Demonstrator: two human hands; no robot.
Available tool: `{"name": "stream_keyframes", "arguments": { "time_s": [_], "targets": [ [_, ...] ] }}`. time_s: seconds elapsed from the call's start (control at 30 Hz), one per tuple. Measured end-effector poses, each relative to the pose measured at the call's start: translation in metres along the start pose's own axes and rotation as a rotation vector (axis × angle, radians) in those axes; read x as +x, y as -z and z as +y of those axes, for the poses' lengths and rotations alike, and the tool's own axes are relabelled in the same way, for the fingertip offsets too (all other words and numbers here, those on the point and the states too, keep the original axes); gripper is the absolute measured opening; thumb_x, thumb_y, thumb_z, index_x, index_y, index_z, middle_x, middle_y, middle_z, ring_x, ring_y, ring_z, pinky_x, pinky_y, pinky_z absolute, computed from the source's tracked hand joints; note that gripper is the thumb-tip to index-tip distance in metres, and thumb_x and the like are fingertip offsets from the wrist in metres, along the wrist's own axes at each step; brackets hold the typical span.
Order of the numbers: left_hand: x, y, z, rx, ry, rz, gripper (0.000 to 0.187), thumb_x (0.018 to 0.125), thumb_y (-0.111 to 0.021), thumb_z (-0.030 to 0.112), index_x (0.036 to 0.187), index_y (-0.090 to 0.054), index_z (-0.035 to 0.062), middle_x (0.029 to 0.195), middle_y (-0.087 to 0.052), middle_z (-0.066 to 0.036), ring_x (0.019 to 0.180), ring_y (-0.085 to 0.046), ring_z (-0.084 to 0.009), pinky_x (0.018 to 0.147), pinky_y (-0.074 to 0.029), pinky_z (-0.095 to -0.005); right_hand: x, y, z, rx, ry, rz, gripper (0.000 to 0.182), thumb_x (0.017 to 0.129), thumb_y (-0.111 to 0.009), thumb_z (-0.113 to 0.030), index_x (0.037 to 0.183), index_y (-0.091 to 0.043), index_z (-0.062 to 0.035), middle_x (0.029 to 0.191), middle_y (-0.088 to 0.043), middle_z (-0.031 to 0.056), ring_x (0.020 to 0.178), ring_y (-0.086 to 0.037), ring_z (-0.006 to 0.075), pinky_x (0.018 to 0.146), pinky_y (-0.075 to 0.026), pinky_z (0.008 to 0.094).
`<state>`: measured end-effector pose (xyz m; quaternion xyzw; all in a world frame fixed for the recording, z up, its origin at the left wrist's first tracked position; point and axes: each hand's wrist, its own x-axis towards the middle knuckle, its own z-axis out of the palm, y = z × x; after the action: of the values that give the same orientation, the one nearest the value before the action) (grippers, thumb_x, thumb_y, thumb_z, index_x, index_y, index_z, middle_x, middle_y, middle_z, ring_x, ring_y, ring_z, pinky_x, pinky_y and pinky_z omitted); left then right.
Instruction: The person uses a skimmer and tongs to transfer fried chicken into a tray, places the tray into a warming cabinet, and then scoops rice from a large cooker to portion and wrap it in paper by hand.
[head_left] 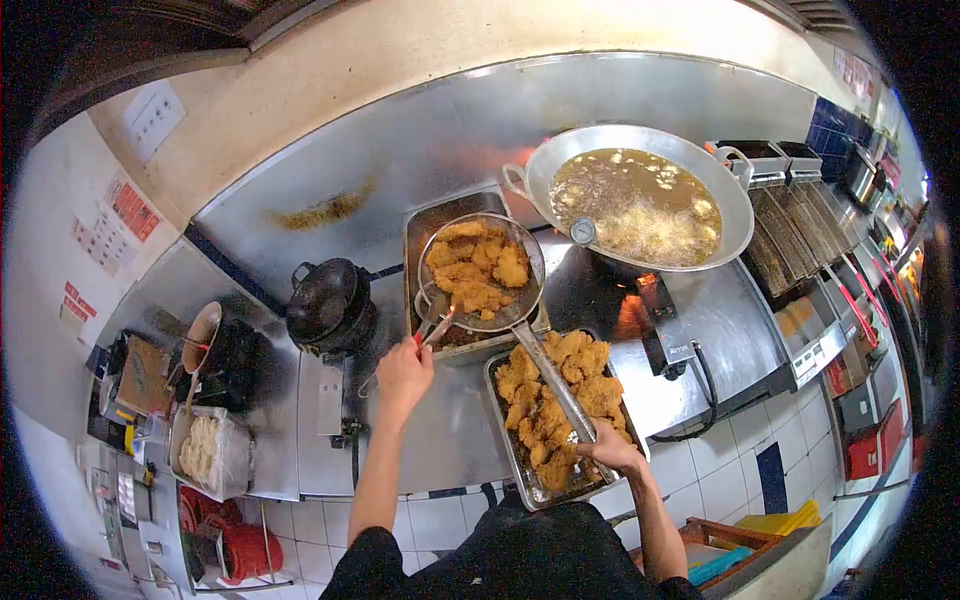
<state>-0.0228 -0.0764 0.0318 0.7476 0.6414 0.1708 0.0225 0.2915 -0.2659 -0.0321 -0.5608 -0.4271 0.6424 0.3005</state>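
Observation:
My left hand [405,372] is closed around red-handled tongs [436,328], whose tips reach the near left edge of a round strainer. Several golden fried pieces [480,262] lie in the strainer [533,292], which rests over a deep rectangular metal pan [415,232]. The strainer's long metal handle [553,378] slants down to my right hand [612,448], whose fingers are wrapped round its end. Under that handle, a metal tray [498,408] is heaped with more fried pieces [575,375].
A large wok [738,205] of bubbling oil, with a thermometer [583,232] at its rim, stands at the back right. Fryer baskets [790,225] are farther right. A black pot [328,300] sits left; a batter container [205,450] stands lower left.

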Motion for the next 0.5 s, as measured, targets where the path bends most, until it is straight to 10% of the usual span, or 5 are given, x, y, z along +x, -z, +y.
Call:
{"name": "stream_keyframes", "arguments": {
  "time_s": [0.5],
  "targets": [
    [0.079,-0.059,-0.054,-0.277,-0.312,-0.212,0.042,0.089,-0.058,0.038,0.067,-0.051,0.0028,0.059,-0.053,-0.016,0.058,-0.054,-0.035,0.055,-0.04,-0.0448,0.017,0.011,0.03,-0.022,0.029,-0.009,0.029,0.075,-0.064,-0.004,0.1,-0.05,-0.0013,0.07,-0.051,0.0034,0.049,-0.051,0.0103,0.041,-0.042,0.0266]
  ]
}}
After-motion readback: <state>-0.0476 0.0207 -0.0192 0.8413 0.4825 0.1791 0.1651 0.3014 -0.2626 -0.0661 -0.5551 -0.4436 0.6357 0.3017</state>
